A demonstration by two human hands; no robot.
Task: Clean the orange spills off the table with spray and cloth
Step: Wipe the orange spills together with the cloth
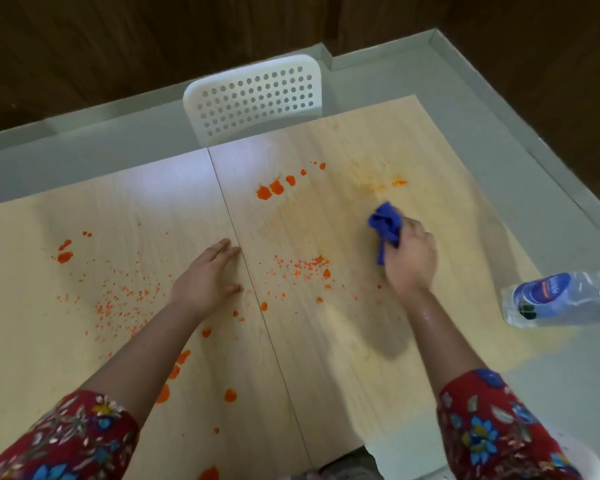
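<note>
Orange spills [276,188] lie all over the light wood table [326,358]: big blobs in a row near the far middle, small dots in the middle & on the left, more blobs near the front edge. A pale orange smear sits far right, just past the blue cloth [384,223]. The cloth is bunched up on the table, right of the middle. The right hand [411,263] grips it w/ fingers curled round it. The left hand [207,278] lies flat on the table, fingers straight & close together, by the seam in the middle, btwn the dot patches. A clear bottle [565,299] w/ a blue label lies on its side at the right edge. A white chair [253,97] w/ holes stands at the far side.
</note>
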